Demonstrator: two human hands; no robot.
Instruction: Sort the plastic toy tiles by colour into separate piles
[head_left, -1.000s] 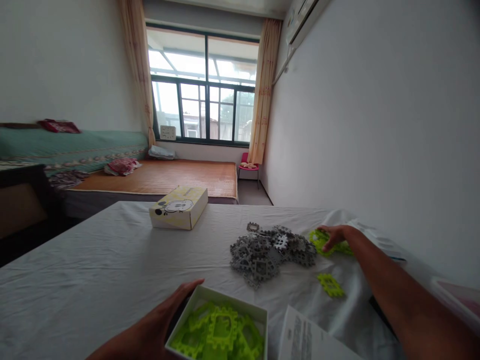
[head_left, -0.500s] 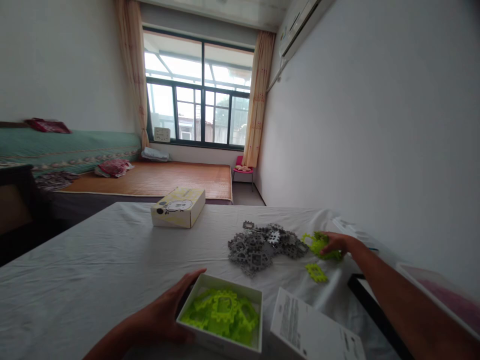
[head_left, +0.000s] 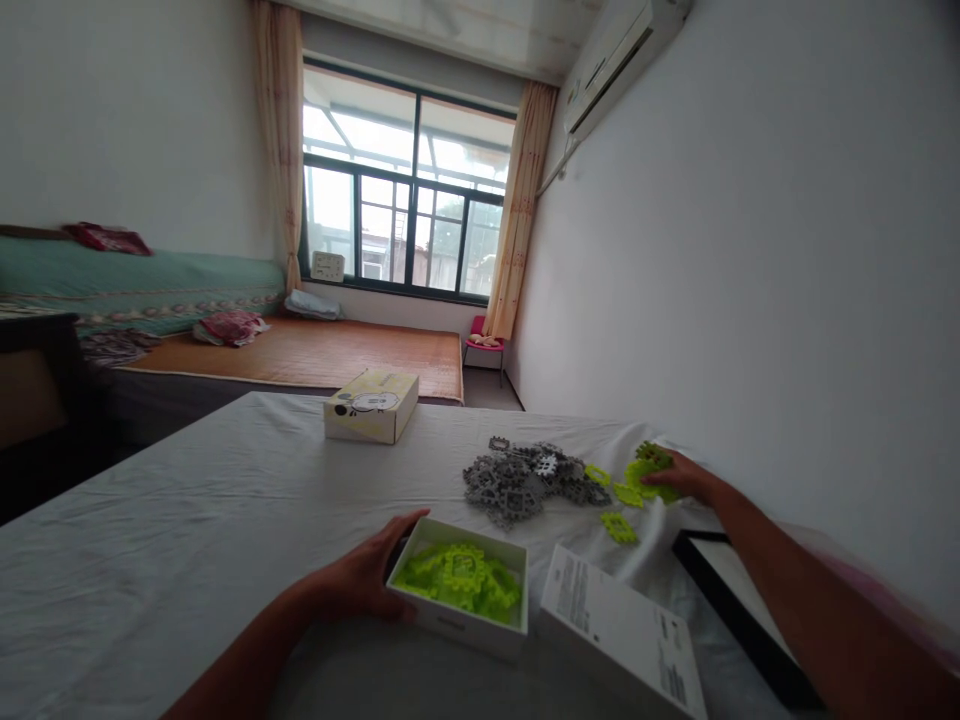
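My left hand [head_left: 375, 575] grips the left side of an open white box [head_left: 480, 632], its fingers bent round the wall. Inside the box lie several lime-green notched plastic building pieces [head_left: 461, 570]. At the right of the table, my right hand [head_left: 679, 475] is closed on a bunch of green building pieces [head_left: 646, 475], one of them darker olive. Loose green pieces [head_left: 619, 527] lie on the cloth just left of and below that hand. A heap of grey notched pieces [head_left: 517, 485] spreads beside them, in front of the box.
A white printed lid or box [head_left: 622, 630] lies tilted right of the open box. Beyond it is a black-edged tray or frame [head_left: 739, 610], partly under my right forearm. A yellow-white carton [head_left: 371, 405] stands at the table's far side, with a bed [head_left: 360, 350] behind.
My right hand stays at the green pieces, and more of them now lie loose beside the grey heap. The view has shifted slightly; my left hand still holds the box.
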